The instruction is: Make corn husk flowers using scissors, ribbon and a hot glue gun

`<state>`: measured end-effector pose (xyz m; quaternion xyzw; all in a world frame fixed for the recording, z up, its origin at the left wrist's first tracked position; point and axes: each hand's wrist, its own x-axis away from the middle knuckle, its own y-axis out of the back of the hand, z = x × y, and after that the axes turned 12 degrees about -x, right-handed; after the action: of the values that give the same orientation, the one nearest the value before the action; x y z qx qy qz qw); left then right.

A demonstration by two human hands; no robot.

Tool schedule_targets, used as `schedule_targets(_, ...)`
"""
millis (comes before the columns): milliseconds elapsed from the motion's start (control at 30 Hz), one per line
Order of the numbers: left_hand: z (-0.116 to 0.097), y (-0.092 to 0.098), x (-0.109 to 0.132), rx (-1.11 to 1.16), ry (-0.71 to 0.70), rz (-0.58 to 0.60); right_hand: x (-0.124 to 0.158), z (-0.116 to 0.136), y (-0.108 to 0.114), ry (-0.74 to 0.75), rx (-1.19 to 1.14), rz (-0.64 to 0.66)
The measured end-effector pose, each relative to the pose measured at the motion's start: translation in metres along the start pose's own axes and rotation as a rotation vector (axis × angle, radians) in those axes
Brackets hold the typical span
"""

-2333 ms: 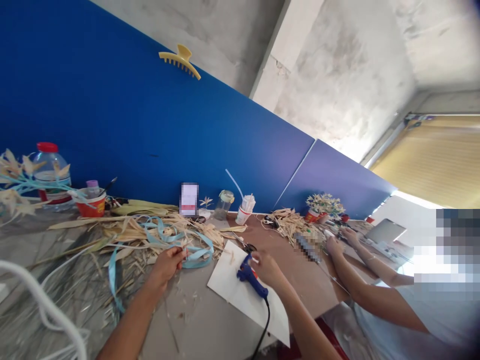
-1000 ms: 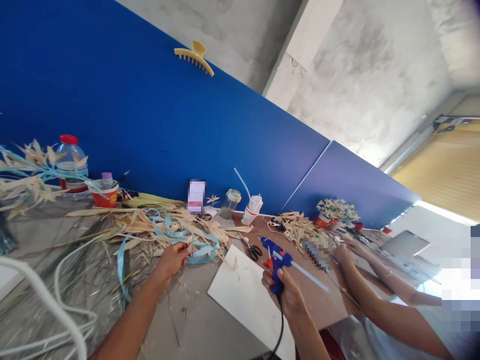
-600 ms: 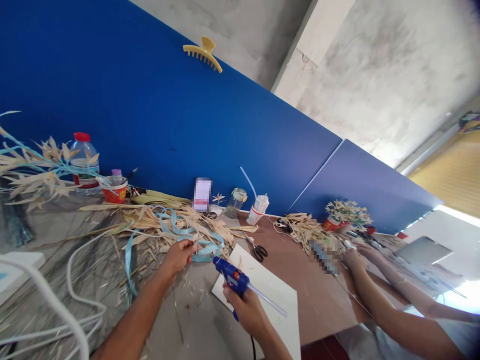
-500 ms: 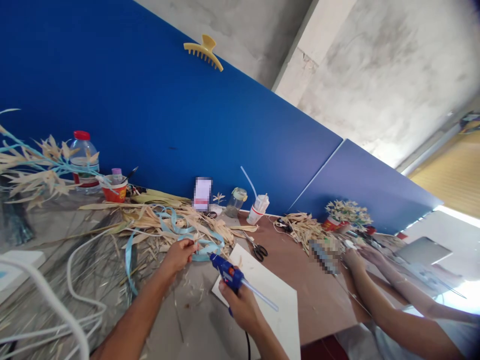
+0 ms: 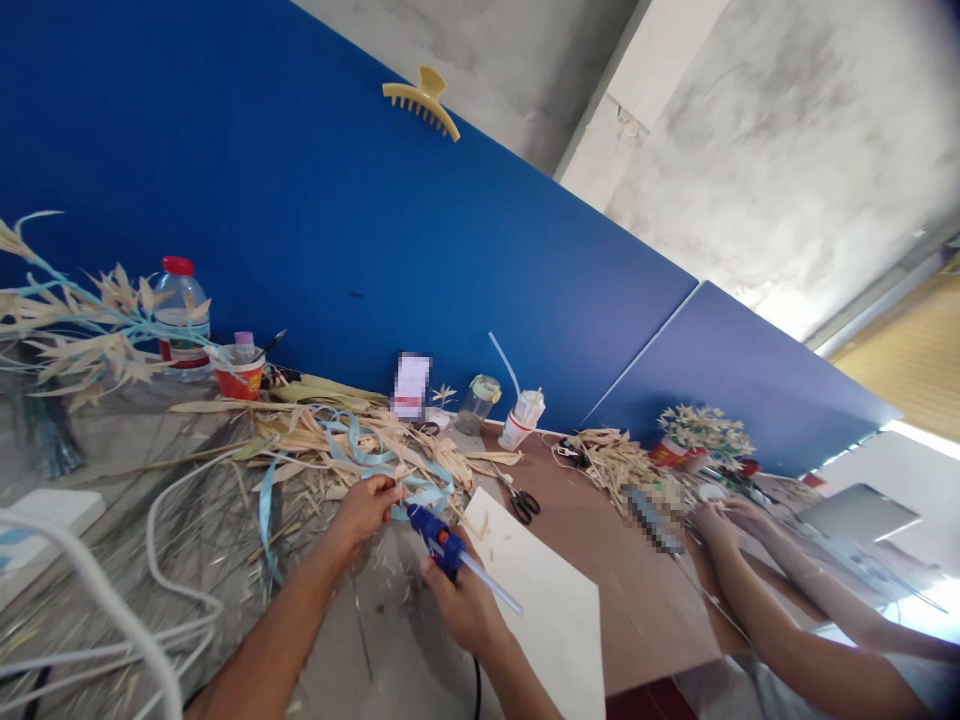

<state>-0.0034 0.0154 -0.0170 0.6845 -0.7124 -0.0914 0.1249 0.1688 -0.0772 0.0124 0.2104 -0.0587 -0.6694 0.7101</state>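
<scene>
My right hand (image 5: pixel 459 603) is closed round a blue glue gun (image 5: pixel 436 531) with a clear glue stick (image 5: pixel 491 584) sticking out behind. The gun's nozzle points up-left, close to the fingertips of my left hand (image 5: pixel 366 506). That hand is pinched shut on a small piece at the edge of a heap of dried straw strips (image 5: pixel 352 443) and light blue ribbon (image 5: pixel 361 462); what it pinches is too small to name. A white sheet (image 5: pixel 551 610) lies on the table just right of the glue gun.
Black scissors (image 5: pixel 520 500) lie beyond the sheet. A water bottle (image 5: pixel 180 315), red cup (image 5: pixel 238 378), glass jar (image 5: pixel 476 402) and paper cup (image 5: pixel 519 421) stand along the blue partition (image 5: pixel 315 230). White cables (image 5: pixel 120 620) loop at left. Another person's hands (image 5: pixel 716 520) work at right.
My right hand lifted the glue gun off the white sheet, swung it left and brought its nozzle up to my left hand's fingertips. The left hand stayed pinched at the ribbon heap.
</scene>
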Motion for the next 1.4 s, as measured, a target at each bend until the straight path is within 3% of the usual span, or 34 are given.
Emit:
schedule_targets(633,-0.004,0.002,0.001,0.051,0.027,-0.004,0.002,0.003,-0.001,0.138,0.031,-0.035)
schedule_targets(933,-0.003,0.002,0.002,0.069,0.011,-0.019,0.007,-0.007,-0.002,0.115,0.063,-0.006)
schedule_targets(1233,-0.008,0.004,0.004,0.076,0.037,-0.011,0.005,-0.001,-0.002,0.109,0.039,-0.007)
schedule_targets(1400,-0.005,0.004,0.002,0.082,0.037,-0.024,0.017,-0.006,0.012,0.078,0.025,0.011)
